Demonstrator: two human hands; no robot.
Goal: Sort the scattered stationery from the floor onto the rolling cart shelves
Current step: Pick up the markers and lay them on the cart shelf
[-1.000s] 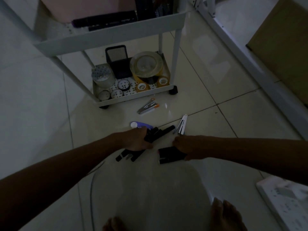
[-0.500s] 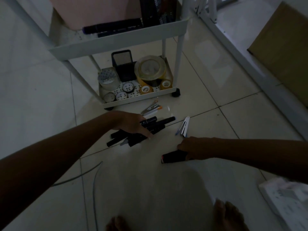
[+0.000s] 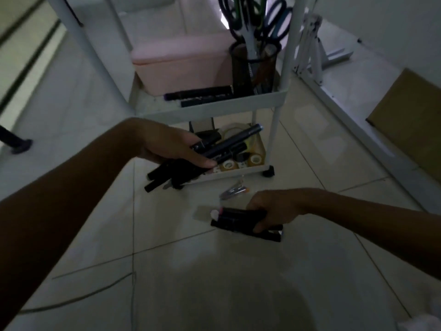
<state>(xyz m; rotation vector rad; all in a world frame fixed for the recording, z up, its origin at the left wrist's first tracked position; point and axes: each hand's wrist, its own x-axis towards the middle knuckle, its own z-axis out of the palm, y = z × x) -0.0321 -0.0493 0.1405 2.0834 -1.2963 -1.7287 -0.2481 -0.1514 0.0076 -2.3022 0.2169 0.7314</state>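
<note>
Dark markers [image 3: 216, 151] fill your left hand [image 3: 171, 149], fingers curled round the bundle, raised before the cart [image 3: 214, 108] between its shelves. Your right hand [image 3: 272, 211] grips more markers [image 3: 238, 218] low over the pale tiled floor [image 3: 167, 271]. Clips [image 3: 235, 191] lie beside the cart's wheel [image 3: 268, 173].

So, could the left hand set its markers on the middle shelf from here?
Probably yes: the left hand grips its markers just below the middle shelf, whose front edge looks unobstructed.

Pen cup [image 3: 255, 65] crowding shelf [image 3: 214, 106] corner
</note>
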